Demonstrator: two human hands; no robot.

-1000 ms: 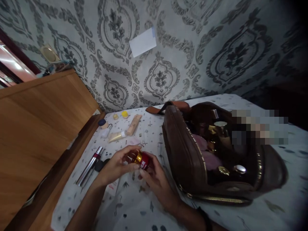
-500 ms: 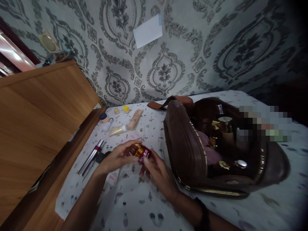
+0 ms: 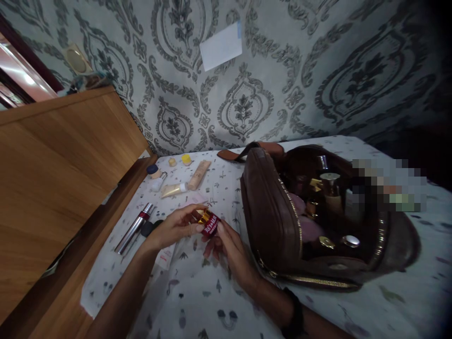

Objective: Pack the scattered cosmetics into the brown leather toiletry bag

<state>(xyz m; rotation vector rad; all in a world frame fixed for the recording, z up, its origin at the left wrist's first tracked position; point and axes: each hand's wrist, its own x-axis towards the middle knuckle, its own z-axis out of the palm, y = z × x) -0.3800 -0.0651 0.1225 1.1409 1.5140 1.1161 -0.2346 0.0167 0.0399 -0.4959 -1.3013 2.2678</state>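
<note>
A small dark red bottle [image 3: 211, 224] with white lettering and a gold cap [image 3: 203, 216] is held between both hands above the patterned sheet. The fingers of my left hand [image 3: 176, 226] are closed round the gold cap end. My right hand [image 3: 231, 245] grips the red body from the right, its thumb on the lettered side. Under and beside my left hand lie a white tube [image 3: 165, 256] and a dark round item [image 3: 147, 229], both partly hidden. A silver tube with a red band [image 3: 134, 230] lies left of them.
An open brown bag [image 3: 273, 207] with cosmetics inside stands on the right. Tubes [image 3: 199, 174] and small jars [image 3: 186, 159] lie toward the wall. A wooden board [image 3: 70, 174] borders the left side. A white card [image 3: 221, 46] is on the wallpaper.
The red bottle has turned slightly between my hands, and its lettering shows at a different angle. Both hands keep their hold. The whole view has shifted a little.
</note>
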